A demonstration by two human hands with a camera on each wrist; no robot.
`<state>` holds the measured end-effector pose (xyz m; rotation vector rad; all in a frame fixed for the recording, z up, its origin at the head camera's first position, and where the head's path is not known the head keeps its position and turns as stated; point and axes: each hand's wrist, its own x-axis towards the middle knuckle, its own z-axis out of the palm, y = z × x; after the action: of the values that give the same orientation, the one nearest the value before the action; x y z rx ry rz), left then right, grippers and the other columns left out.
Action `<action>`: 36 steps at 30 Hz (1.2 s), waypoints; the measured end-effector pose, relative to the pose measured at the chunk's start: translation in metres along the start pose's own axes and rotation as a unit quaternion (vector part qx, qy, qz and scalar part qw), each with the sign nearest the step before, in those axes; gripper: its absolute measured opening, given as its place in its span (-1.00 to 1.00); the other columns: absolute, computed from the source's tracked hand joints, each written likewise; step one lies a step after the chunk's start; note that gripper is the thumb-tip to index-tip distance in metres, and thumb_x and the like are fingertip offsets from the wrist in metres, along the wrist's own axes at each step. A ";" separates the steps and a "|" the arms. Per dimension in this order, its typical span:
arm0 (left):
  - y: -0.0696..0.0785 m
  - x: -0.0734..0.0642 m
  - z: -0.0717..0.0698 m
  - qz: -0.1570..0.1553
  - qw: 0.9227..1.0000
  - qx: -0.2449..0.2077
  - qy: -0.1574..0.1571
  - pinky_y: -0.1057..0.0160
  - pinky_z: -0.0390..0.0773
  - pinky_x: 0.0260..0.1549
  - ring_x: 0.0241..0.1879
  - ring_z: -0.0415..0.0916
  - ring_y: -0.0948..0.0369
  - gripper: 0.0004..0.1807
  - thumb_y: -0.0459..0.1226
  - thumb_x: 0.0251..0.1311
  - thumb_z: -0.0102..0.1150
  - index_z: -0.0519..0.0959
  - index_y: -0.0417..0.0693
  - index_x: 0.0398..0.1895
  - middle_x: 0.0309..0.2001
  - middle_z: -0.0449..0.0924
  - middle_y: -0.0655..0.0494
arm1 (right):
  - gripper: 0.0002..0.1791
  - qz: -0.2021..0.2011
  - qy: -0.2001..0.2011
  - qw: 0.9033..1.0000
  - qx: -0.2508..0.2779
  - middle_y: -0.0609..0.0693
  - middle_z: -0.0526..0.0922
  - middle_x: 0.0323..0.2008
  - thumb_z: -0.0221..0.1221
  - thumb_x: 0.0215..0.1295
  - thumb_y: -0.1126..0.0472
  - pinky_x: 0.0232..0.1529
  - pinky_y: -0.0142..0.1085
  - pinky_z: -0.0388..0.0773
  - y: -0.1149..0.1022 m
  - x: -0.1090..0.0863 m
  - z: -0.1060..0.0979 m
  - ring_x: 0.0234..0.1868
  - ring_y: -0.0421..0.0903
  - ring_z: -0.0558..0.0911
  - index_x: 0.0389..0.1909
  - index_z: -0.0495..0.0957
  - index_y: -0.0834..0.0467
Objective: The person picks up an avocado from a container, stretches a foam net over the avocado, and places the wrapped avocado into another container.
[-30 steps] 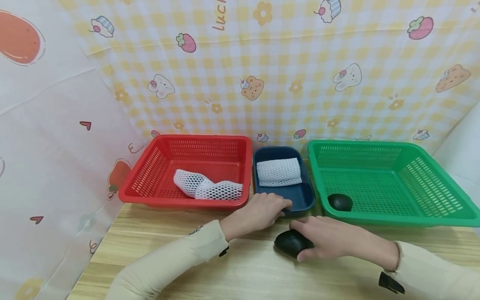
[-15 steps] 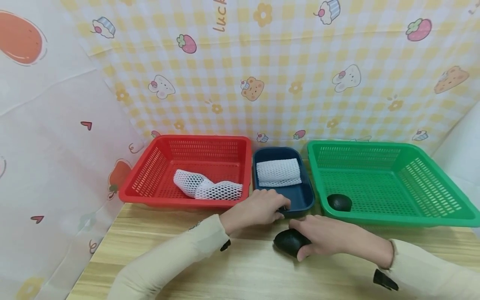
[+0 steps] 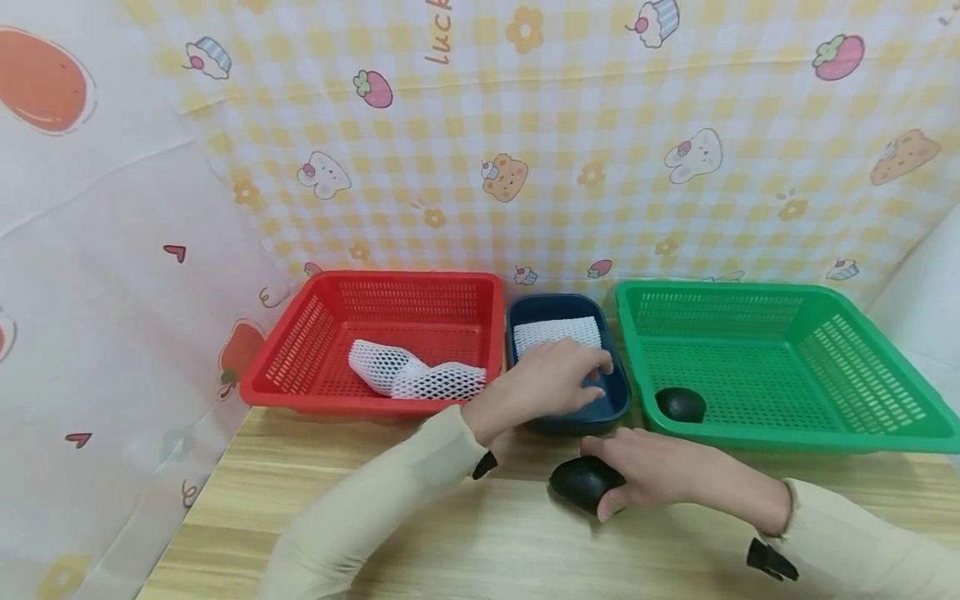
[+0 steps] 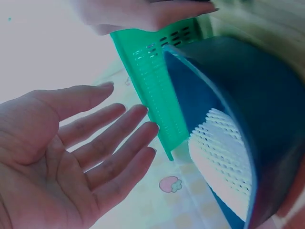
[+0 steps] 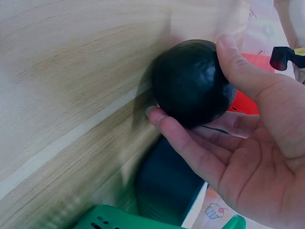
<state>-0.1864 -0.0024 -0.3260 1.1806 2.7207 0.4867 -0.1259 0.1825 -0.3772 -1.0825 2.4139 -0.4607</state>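
My right hand [image 3: 663, 473] holds a dark avocado [image 3: 579, 483] low over the wooden table, thumb and fingers around its sides. The right wrist view shows the avocado [image 5: 188, 78] pinched between thumb and fingertips. My left hand [image 3: 547, 382] is above a small dark blue bin [image 3: 606, 404], with nothing in its grasp. Loosely spread fingers [image 4: 109, 143] show in the left wrist view beside that bin. Inside the bin lies a white foam net sleeve [image 3: 558, 331], partly hidden behind the left hand.
To the left stands a red basket [image 3: 367, 407] with white foam netting [image 3: 438, 382] in it. A green basket [image 3: 795, 440] on the right contains another avocado [image 3: 681, 405]. A patterned cloth [image 3: 465, 125] hangs behind all three containers.
My left hand has risen from the blue bin's front edge and moved forward over it, its fingers opening out. The right hand stays nearly still with the avocado.
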 end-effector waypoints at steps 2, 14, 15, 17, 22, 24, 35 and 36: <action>0.003 0.005 -0.002 -0.006 1.000 -0.001 0.002 0.40 0.52 -0.33 -0.24 0.53 0.35 -0.62 -0.12 0.34 0.33 0.63 0.03 0.18 -0.14 0.67 0.22 | -0.38 0.000 0.000 1.000 0.002 -0.23 0.57 -0.31 0.44 0.12 -0.19 -0.41 -0.33 0.47 0.000 0.001 0.000 -0.40 -0.29 0.51 0.04 0.53 0.12; 0.007 0.038 -0.013 -0.074 0.997 0.019 -0.006 0.37 0.51 -0.42 -0.28 0.50 0.33 -0.56 -0.08 0.33 0.33 0.60 0.05 0.23 -0.19 0.61 0.25 | -0.38 0.011 -0.017 0.999 0.024 -0.23 0.58 -0.32 0.42 0.13 -0.20 -0.40 -0.33 0.47 0.000 0.002 -0.002 -0.40 -0.30 0.53 0.05 0.53 0.13; 0.007 0.041 -0.013 -0.082 0.996 0.021 -0.005 0.34 0.51 -0.42 -0.28 0.50 0.31 -0.56 -0.08 0.32 0.34 0.60 0.06 0.22 -0.18 0.61 0.25 | -0.38 0.012 -0.018 0.999 0.025 -0.23 0.58 -0.32 0.42 0.13 -0.20 -0.41 -0.33 0.47 0.000 0.002 -0.002 -0.40 -0.30 0.53 0.04 0.53 0.13; 0.005 0.047 -0.012 -0.099 0.995 0.025 -0.002 0.30 0.51 -0.43 -0.28 0.51 0.26 -0.58 -0.09 0.31 0.36 0.61 0.08 0.21 -0.16 0.61 0.24 | -0.38 0.012 -0.018 0.999 0.027 -0.24 0.57 -0.34 0.42 0.13 -0.20 -0.42 -0.34 0.47 0.001 0.002 -0.001 -0.42 -0.31 0.52 0.04 0.53 0.12; 0.000 0.059 -0.012 -0.140 0.990 0.025 0.011 0.21 0.54 -0.35 -0.23 0.53 0.16 -0.59 -0.14 0.27 0.40 0.61 0.12 0.17 -0.01 0.61 0.20 | -0.38 0.006 -0.018 0.999 0.036 -0.24 0.58 -0.33 0.41 0.14 -0.20 -0.43 -0.34 0.48 0.002 0.002 -0.001 -0.43 -0.32 0.53 0.05 0.52 0.12; -0.003 0.062 -0.012 -0.155 0.988 0.016 0.012 0.18 0.55 -0.32 -0.22 0.53 0.15 -0.58 -0.16 0.26 0.41 0.60 0.11 0.18 0.03 0.61 0.19 | -0.39 0.004 -0.017 0.999 0.039 -0.24 0.58 -0.33 0.40 0.14 -0.20 -0.42 -0.34 0.48 0.002 0.002 -0.001 -0.42 -0.32 0.53 0.05 0.52 0.12; -0.020 0.076 -0.001 -0.200 0.980 0.011 0.018 0.00 0.51 -0.03 0.07 0.41 0.01 -0.41 -0.14 0.23 0.44 0.46 0.05 0.30 0.21 0.41 -0.01 | -0.38 0.011 -0.014 0.999 0.035 -0.24 0.57 -0.31 0.42 0.13 -0.22 -0.40 -0.33 0.49 0.002 0.003 -0.001 -0.40 -0.30 0.53 0.04 0.53 0.11; -0.021 0.077 0.000 -0.206 0.978 0.015 0.017 -0.02 0.50 -0.01 0.10 0.39 -0.01 -0.39 -0.14 0.23 0.44 0.44 0.07 0.31 0.24 0.38 -0.02 | -0.38 0.012 -0.014 0.999 0.036 -0.23 0.58 -0.30 0.42 0.13 -0.21 -0.39 -0.33 0.49 0.002 0.003 -0.001 -0.39 -0.30 0.53 0.04 0.53 0.11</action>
<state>-0.2535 0.0404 -0.3334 0.5871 2.8977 0.4103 -0.1291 0.1816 -0.3775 -1.0212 2.3660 -0.5166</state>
